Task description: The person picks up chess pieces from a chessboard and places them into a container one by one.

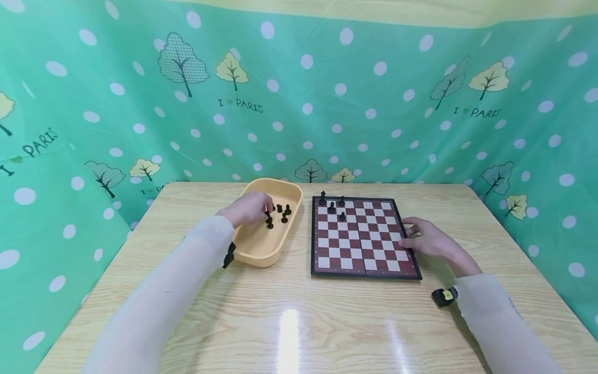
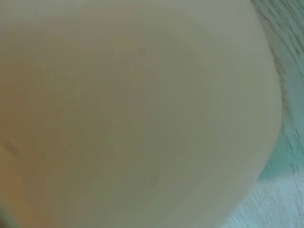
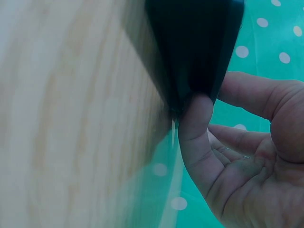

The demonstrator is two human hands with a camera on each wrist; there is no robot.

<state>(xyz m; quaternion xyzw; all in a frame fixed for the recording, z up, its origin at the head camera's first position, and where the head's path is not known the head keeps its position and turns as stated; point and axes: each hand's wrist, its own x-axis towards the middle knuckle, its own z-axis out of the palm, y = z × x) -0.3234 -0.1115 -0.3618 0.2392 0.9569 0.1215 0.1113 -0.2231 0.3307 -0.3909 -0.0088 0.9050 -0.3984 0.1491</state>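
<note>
My left hand [image 1: 250,208] reaches over the side of a pale yellow plastic bin [image 1: 260,259], fingers pointing down at the black chess pieces [image 1: 284,218] inside. Its fingertips are right by a piece, and I cannot tell whether they pinch it. The bin's blurred wall [image 2: 142,114] fills most of the left wrist view. On the right, my right hand [image 1: 432,240] holds the chessboard [image 1: 343,253] by its right edge. In the right wrist view the thumb [image 3: 197,123] presses one side of the dark edge, the index finger the other. Several black pieces [image 1: 331,208] stand at the board's far left corner.
The bin and the board lie side by side on a light wooden table [image 1: 243,322], a narrow strip of wood between them. Behind the table's far edge hangs a green dotted curtain [image 1: 289,124]. Dark wrist-worn devices [image 1: 443,297] sit at both cuffs.
</note>
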